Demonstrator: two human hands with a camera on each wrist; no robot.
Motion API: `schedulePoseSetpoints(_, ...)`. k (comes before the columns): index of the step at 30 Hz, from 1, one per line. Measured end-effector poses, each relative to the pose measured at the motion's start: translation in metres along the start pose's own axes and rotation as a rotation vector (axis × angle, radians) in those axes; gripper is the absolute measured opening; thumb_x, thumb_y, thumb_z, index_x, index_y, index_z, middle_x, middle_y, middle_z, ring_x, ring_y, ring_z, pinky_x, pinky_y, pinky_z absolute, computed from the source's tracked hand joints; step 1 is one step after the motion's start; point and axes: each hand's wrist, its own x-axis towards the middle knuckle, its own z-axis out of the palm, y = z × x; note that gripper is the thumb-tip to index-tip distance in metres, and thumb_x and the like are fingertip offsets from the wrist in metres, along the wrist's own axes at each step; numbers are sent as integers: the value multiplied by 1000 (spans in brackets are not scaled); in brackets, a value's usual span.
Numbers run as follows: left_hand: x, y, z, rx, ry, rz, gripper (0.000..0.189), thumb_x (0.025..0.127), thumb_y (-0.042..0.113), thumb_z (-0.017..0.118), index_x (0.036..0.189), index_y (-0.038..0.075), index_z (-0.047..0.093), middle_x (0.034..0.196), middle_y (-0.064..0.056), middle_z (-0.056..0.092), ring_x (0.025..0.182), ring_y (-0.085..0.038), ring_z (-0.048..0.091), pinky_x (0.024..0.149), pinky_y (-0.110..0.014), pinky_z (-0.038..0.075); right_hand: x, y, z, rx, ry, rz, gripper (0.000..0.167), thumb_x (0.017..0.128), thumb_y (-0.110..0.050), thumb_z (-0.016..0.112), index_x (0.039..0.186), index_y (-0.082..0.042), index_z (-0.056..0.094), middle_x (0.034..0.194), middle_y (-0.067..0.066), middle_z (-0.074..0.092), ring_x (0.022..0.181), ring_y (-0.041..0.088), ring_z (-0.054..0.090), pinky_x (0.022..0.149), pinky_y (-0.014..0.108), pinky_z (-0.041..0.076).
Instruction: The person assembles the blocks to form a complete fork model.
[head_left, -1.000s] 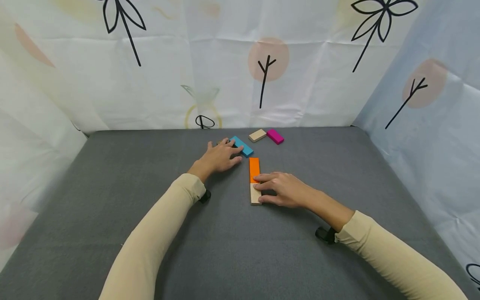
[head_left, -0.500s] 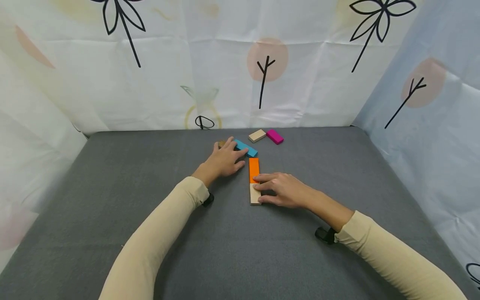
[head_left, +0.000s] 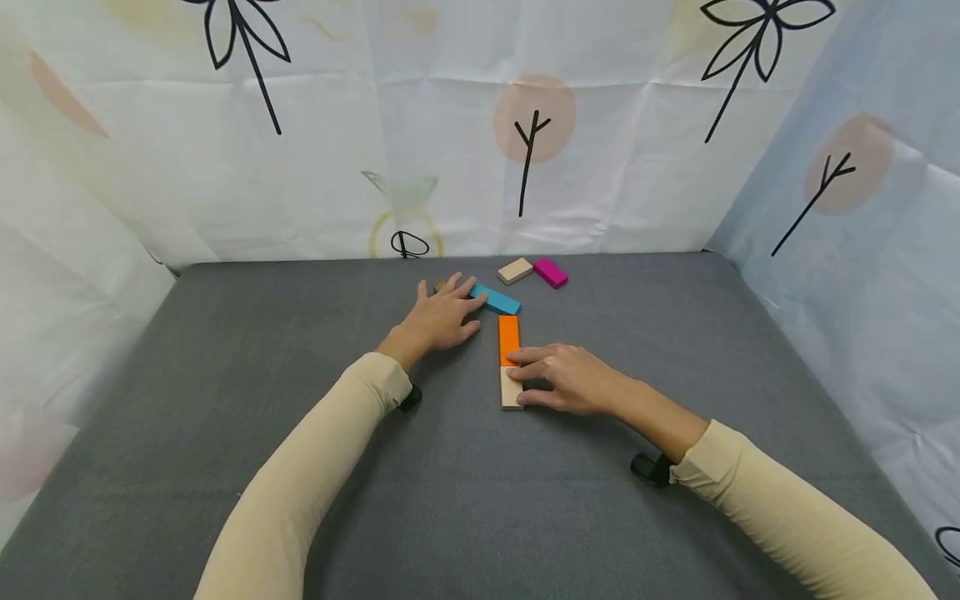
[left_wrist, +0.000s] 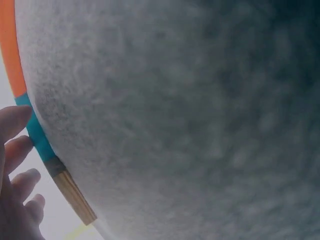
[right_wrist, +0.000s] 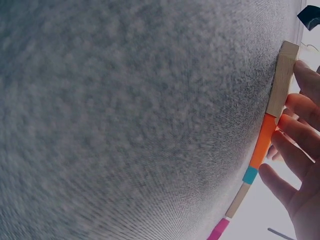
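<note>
My left hand [head_left: 438,319] reaches to the far middle of the table, fingers spread and touching the blue block [head_left: 496,300]. A brown wooden block [left_wrist: 75,197] lies by that hand, mostly hidden behind its fingers in the head view. The blue block lies aslant, its right end close at the far end of the orange block [head_left: 508,337]. A pale wooden block [head_left: 511,390] lines up end to end with the orange one. My right hand [head_left: 566,380] rests on these two from the right, fingertips on top and thumb at the pale block's side.
Farther back, a second pale wooden block [head_left: 515,271] and a magenta block [head_left: 551,273] lie corner to corner near the back edge. Grey cloth [head_left: 465,500] covers the table. White printed curtains [head_left: 637,167] stand behind and at both sides.
The blue block has slid to the right and turned flatter, its right end now at the orange block's far end. My left hand moved right and then back a little. The right hand stays put.
</note>
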Motion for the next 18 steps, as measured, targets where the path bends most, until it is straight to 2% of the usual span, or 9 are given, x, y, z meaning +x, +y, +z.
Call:
schedulePoseSetpoints(10,1,7,0,-49,-24,57,53,106,36,47,156,23,35,163,-5,25,152,-27,15,112,-70,11,-1,-2,-1,19,-11,18,46,95,-34,68,131,-5,66,143,12,56,131,28,53,101,52,45)
schedulePoseSetpoints(18,-3,9,3,-48,12,107,55,103,36,53,154,22,40,164,-6,23,153,-28,12,113,-69,10,-1,-2,-1,19,-4,17,46,95,-34,68,131,-5,67,143,13,55,131,28,54,101,51,46)
